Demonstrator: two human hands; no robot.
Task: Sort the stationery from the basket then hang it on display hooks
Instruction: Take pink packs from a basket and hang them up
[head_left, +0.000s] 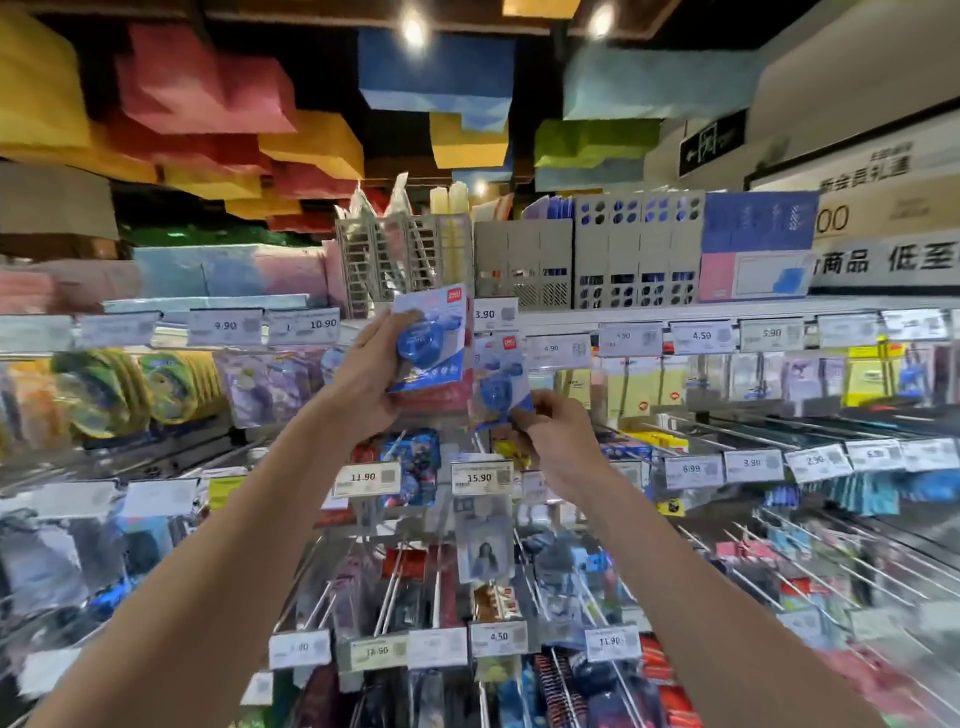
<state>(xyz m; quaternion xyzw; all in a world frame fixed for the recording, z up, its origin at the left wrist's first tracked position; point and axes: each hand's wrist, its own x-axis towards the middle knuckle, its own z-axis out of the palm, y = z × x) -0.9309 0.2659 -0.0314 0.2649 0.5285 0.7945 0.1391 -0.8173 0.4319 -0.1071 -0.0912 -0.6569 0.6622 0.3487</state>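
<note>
Above the pinch of the right hand (550, 431), the blue pack (500, 382) could miss its hook — tip's hidden. Beside it the left hand (371, 376) curls round a stack of packs (434, 338); front one may slip.

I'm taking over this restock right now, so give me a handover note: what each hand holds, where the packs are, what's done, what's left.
Left hand grips a blue blister pack, raised before the top shelf edge.
Right hand pinches the bottom corner of a second blue pack beside it, under the 3.90 price tag; whether it already hangs cannot be told.
Basket: not in view.
Done: cannot be judged from here.
Left: seat that pack, then hang the left hand's one.
</note>
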